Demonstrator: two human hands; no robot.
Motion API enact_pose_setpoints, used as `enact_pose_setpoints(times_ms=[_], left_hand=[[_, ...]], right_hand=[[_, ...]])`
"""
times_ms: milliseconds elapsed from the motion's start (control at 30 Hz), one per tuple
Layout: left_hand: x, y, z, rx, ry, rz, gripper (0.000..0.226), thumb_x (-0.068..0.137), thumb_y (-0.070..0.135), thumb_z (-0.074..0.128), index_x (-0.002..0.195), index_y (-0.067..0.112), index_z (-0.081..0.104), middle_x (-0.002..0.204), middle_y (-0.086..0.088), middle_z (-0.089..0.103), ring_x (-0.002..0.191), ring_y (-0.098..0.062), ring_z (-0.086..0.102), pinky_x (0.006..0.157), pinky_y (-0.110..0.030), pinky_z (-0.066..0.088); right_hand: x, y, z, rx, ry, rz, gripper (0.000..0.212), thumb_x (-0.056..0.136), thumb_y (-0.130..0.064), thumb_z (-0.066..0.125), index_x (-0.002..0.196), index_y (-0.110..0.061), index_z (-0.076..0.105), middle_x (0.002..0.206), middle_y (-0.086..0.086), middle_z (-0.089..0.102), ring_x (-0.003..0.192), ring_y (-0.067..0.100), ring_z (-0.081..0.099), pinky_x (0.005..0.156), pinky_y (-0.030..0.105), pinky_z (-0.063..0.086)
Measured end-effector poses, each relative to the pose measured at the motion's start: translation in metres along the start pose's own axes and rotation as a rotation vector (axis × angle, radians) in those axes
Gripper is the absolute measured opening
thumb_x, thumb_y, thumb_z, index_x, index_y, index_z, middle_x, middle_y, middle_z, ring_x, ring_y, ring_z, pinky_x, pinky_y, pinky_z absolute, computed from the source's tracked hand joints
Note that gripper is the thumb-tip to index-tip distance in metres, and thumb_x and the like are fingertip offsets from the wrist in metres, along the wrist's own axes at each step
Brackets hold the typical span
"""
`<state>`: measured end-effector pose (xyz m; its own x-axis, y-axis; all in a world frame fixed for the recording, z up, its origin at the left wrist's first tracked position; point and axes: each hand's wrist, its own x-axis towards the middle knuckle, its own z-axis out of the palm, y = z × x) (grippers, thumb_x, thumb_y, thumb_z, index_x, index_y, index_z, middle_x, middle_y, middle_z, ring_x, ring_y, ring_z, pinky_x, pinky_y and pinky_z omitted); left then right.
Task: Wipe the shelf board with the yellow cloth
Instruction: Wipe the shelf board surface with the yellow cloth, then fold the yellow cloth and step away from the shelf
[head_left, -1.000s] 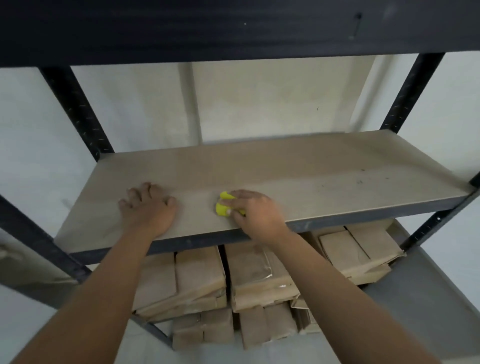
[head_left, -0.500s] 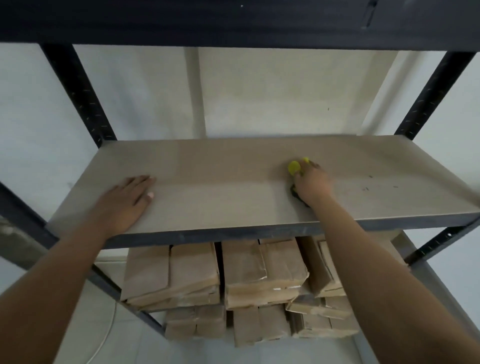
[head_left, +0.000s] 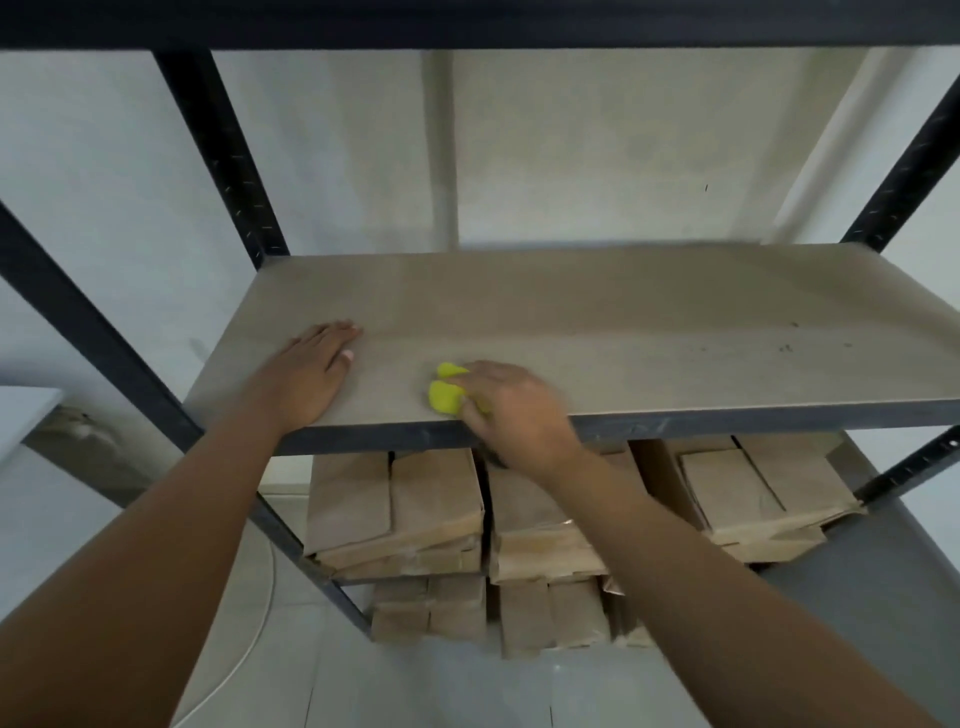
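A bare brown shelf board (head_left: 623, 332) spans a black metal rack at chest height. My right hand (head_left: 511, 410) grips a bunched yellow cloth (head_left: 445, 395) and presses it onto the board near its front edge, left of the middle. Only the cloth's left end shows past my fingers. My left hand (head_left: 306, 376) lies flat on the board's left part, fingers straight and pointing toward the back.
Black uprights (head_left: 223, 156) frame the rack, and a dark beam (head_left: 467, 21) crosses overhead. Brown paper packages (head_left: 395, 514) are stacked on the lower shelves. A few dark specks (head_left: 789, 345) mark the board's right side. A white wall stands behind.
My right hand has drawn the cloth from the board's middle back to the front edge and leftward. My left hand stays flat on the left part.
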<state>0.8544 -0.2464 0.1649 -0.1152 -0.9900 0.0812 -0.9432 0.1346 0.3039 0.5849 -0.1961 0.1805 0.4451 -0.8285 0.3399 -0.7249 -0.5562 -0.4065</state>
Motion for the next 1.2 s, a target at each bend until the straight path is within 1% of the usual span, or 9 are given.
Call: enact_pose_setpoints(times_ms=[133, 233, 367, 467, 567, 833, 1000, 1100, 1200], left_hand=[[-0.003, 0.001, -0.003, -0.056, 0.043, -0.019, 0.042, 0.099, 0.035, 0.028, 0.14, 0.028, 0.035, 0.15, 0.003, 0.034, 0.134, -0.022, 0.032, 0.11, -0.038, 0.023], [-0.012, 0.002, -0.005, -0.16, 0.103, -0.015, 0.036, 0.098, 0.033, 0.032, 0.131, 0.026, 0.047, 0.141, 0.002, 0.046, 0.125, -0.022, 0.044, 0.102, -0.034, 0.033], [-0.032, 0.001, -0.006, -0.109, 0.156, 0.03, 0.038, 0.099, 0.033, 0.031, 0.131, 0.022, 0.049, 0.139, 0.0, 0.05, 0.12, -0.025, 0.049, 0.097, -0.035, 0.038], [-0.046, -0.005, -0.007, 0.008, 0.151, 0.07, 0.044, 0.1, 0.033, 0.027, 0.138, 0.016, 0.042, 0.146, -0.003, 0.042, 0.133, -0.022, 0.037, 0.107, -0.032, 0.028], [-0.05, -0.012, -0.009, 0.046, 0.111, 0.128, 0.048, 0.101, 0.034, 0.023, 0.143, 0.013, 0.034, 0.151, -0.004, 0.034, 0.14, -0.018, 0.026, 0.111, -0.028, 0.017], [-0.052, -0.021, -0.012, 0.026, 0.057, 0.202, 0.051, 0.1, 0.039, 0.021, 0.143, 0.013, 0.033, 0.151, -0.004, 0.032, 0.141, -0.018, 0.023, 0.112, -0.033, 0.017], [-0.056, -0.016, -0.017, 0.016, 0.008, 0.2, 0.048, 0.101, 0.036, 0.026, 0.142, 0.011, 0.034, 0.151, -0.006, 0.032, 0.141, -0.02, 0.023, 0.113, -0.035, 0.016], [-0.082, 0.003, -0.012, -0.154, 0.116, 0.255, 0.036, 0.099, 0.026, 0.038, 0.13, 0.011, 0.05, 0.133, -0.011, 0.053, 0.125, -0.026, 0.045, 0.105, -0.039, 0.034], [-0.13, 0.038, 0.008, -0.421, 0.262, 0.274, 0.029, 0.097, 0.025, 0.044, 0.117, 0.013, 0.061, 0.115, -0.002, 0.063, 0.104, -0.012, 0.055, 0.088, -0.022, 0.041]], right_hand=[[-0.028, 0.05, -0.046, -0.096, 0.085, 0.255, 0.031, 0.092, -0.02, 0.052, 0.12, -0.013, 0.062, 0.123, 0.009, 0.063, 0.112, 0.028, 0.058, 0.095, 0.035, 0.044], [-0.024, 0.045, -0.057, 0.07, 0.095, 0.403, 0.033, 0.093, -0.022, 0.049, 0.123, -0.02, 0.06, 0.12, 0.011, 0.066, 0.105, 0.032, 0.062, 0.088, 0.039, 0.049], [-0.006, -0.013, -0.023, 0.249, 0.318, 0.294, 0.04, 0.093, -0.031, 0.045, 0.13, -0.018, 0.051, 0.12, 0.019, 0.063, 0.104, 0.034, 0.061, 0.085, 0.029, 0.043], [0.001, -0.046, 0.028, -0.162, 0.058, 0.237, 0.08, 0.085, -0.058, 0.048, 0.146, -0.014, 0.021, 0.154, 0.014, 0.024, 0.14, 0.031, 0.024, 0.114, 0.039, 0.018], [0.007, -0.038, 0.04, -0.367, -0.058, 0.195, 0.106, 0.072, -0.07, 0.053, 0.148, -0.013, 0.007, 0.158, 0.012, 0.01, 0.145, 0.03, 0.01, 0.117, 0.041, 0.011], [-0.01, -0.046, 0.037, -0.396, -0.07, 0.195, 0.071, 0.093, -0.041, 0.046, 0.148, -0.013, 0.012, 0.158, 0.01, 0.01, 0.146, 0.026, 0.007, 0.117, 0.037, 0.013], [-0.042, -0.063, 0.033, -0.365, -0.08, 0.202, 0.068, 0.094, -0.02, 0.049, 0.148, -0.015, 0.009, 0.159, 0.008, 0.006, 0.146, 0.025, 0.002, 0.118, 0.04, 0.017], [-0.065, -0.067, 0.028, -0.325, -0.162, 0.167, 0.067, 0.093, -0.02, 0.052, 0.148, -0.021, 0.014, 0.159, 0.002, 0.008, 0.146, 0.022, 0.004, 0.116, 0.037, 0.017], [-0.087, -0.066, 0.023, -0.207, -0.213, 0.159, 0.065, 0.09, -0.022, 0.056, 0.145, -0.026, 0.023, 0.156, -0.001, 0.023, 0.144, 0.02, 0.015, 0.115, 0.036, 0.019]])
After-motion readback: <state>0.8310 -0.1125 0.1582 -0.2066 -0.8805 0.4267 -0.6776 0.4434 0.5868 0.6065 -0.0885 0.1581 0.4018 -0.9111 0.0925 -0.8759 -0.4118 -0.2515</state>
